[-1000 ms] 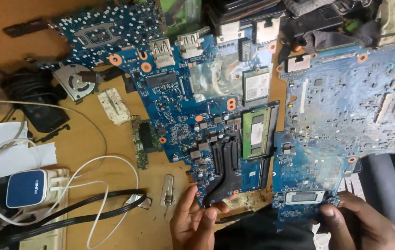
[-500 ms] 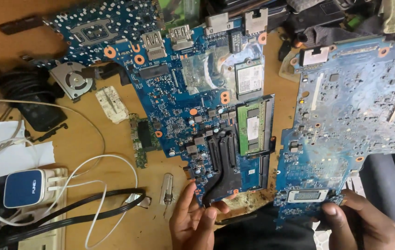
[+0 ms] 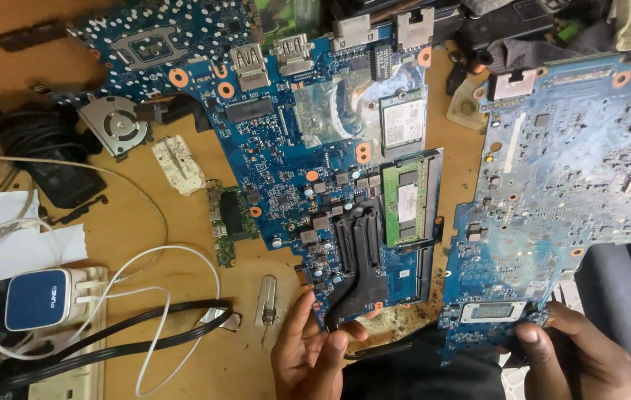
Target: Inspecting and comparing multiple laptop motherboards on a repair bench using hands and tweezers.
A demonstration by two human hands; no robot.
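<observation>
A large blue laptop motherboard (image 3: pixel 308 148) lies across the wooden table, with a green memory stick (image 3: pixel 406 198) and black copper heat pipes (image 3: pixel 356 252) on it. My left hand (image 3: pixel 311 355) rests at the board's near edge, fingers pinching the end of the black heat pipe. A second blue circuit board (image 3: pixel 559 178) lies to the right, solder side up. My right hand (image 3: pixel 578 355) grips that board's near corner, thumb on top beside a silver slot.
A cooling fan (image 3: pixel 115 126), a white plastic part (image 3: pixel 178 164), a small green board (image 3: pixel 230 218) and a metal clip (image 3: pixel 267 300) lie left of the motherboard. White and black cables (image 3: pixel 145 326), a blue-faced charger (image 3: pixel 38 298) in a power strip and paper sit at far left.
The view has drifted so both boards sit slightly lower and further right. My left fingers have shifted along the heat pipe's end. My right hand keeps its hold.
</observation>
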